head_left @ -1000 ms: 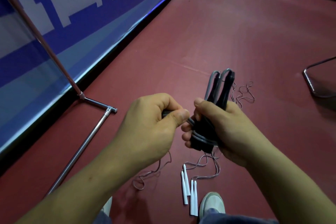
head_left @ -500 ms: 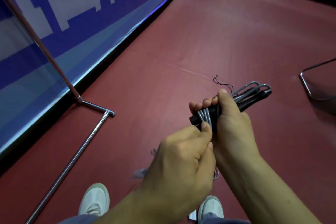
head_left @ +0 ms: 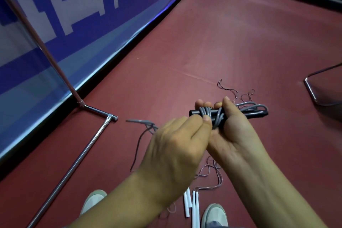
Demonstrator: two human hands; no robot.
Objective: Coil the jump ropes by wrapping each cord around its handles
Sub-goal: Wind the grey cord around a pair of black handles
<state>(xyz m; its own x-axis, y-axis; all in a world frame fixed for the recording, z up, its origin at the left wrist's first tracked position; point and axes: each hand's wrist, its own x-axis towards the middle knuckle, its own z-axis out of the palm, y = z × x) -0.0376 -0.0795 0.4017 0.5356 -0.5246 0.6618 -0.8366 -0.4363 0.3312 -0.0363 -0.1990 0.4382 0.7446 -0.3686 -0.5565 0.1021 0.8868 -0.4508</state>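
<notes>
Red floor (head_left: 222, 42); at centre, right hand (head_left: 238, 135) grips the rigid handles (head_left: 194, 112) mid-bundle, left hand (head_left: 175, 146) pinches the likely springy, light cord (head_left: 205, 111).

Black handles (head_left: 193, 112) horizontal, grey cord (head_left: 205, 111) wrapped round; white handles (head_left: 194, 209) on floor (head_left: 240, 42).

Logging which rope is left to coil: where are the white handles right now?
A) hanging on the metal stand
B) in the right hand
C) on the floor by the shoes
C: the white handles lie on the floor beside the right shoe; the right hand grips the black handles, the left hand pinches their grey cord.
</notes>
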